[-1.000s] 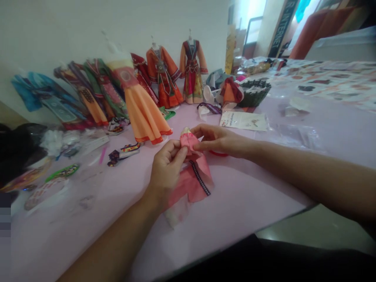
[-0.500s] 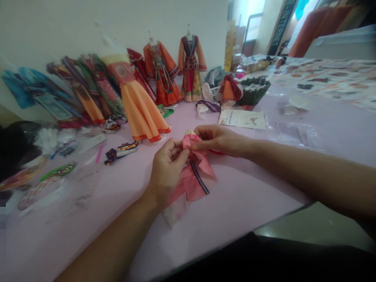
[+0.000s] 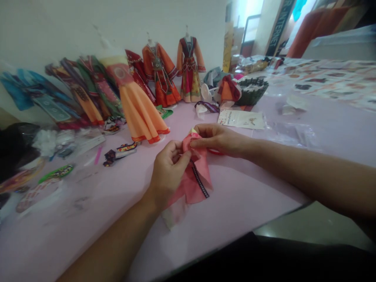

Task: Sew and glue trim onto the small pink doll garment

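Between my two hands is a small pink doll garment [image 3: 201, 172] with a black dotted trim strip [image 3: 199, 180] down it. My left hand [image 3: 170, 168] pinches its upper left edge between thumb and fingers. From the other side my right hand [image 3: 219, 139] pinches the top, where a bit of yellow cloth [image 3: 194, 131] sticks up. The lower part hangs down to the table, and a pale whitish end [image 3: 175, 213] shows at the bottom left. Part of a red round object [image 3: 216, 152] peeks out under my right hand.
Several dressed doll forms line the wall, the nearest in an orange skirt [image 3: 143, 113]. Behind my right hand are a printed card [image 3: 241, 119] and a dark green basket [image 3: 254, 91]. Patterned ribbon pieces [image 3: 122, 150] lie left of my hands. The table edge [image 3: 282, 216] runs close in front.
The pink garment's right flap has swung inward and hangs straighter. Both hands keep their pinch at the top with only slight finger movement.
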Action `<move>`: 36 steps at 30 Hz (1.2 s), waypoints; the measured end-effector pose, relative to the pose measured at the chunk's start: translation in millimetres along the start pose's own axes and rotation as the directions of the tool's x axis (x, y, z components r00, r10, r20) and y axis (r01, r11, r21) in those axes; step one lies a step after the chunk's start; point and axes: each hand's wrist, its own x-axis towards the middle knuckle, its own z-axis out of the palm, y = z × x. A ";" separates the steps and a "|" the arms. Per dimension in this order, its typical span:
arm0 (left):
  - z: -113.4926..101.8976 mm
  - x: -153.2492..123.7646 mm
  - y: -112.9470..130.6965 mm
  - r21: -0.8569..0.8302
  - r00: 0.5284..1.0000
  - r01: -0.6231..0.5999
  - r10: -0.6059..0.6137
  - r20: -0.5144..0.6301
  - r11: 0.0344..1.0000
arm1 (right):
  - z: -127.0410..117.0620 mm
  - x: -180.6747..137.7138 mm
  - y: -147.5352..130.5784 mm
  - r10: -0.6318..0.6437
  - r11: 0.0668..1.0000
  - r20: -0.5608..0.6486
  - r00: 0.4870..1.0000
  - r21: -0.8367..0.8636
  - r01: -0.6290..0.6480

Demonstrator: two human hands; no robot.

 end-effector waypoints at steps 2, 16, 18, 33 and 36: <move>0.1 -0.7 1.0 0.015 1.000 0.006 -0.006 0.010 1.000 | 0.2 0.3 -0.9 -0.004 1.000 -0.021 1.000 0.016 0.005; 0.0 0.1 2.6 -0.017 0.997 0.074 -0.074 0.017 0.997 | 1.3 0.3 -2.7 -0.041 0.998 -0.074 0.996 -0.046 0.038; 0.2 0.4 3.4 -0.013 0.997 0.078 -0.078 0.006 0.997 | 2.0 0.0 -3.8 -0.062 0.996 -0.080 0.995 -0.076 0.056; 0.7 0.0 2.1 -0.117 0.985 0.170 -0.168 0.028 0.978 | 3.4 1.2 2.1 -0.224 0.939 -0.134 0.965 -0.295 0.176; 0.9 -0.6 1.8 -0.134 0.983 0.182 -0.178 0.036 0.974 | 4.5 0.9 2.4 -0.227 0.934 -0.140 0.964 -0.313 0.174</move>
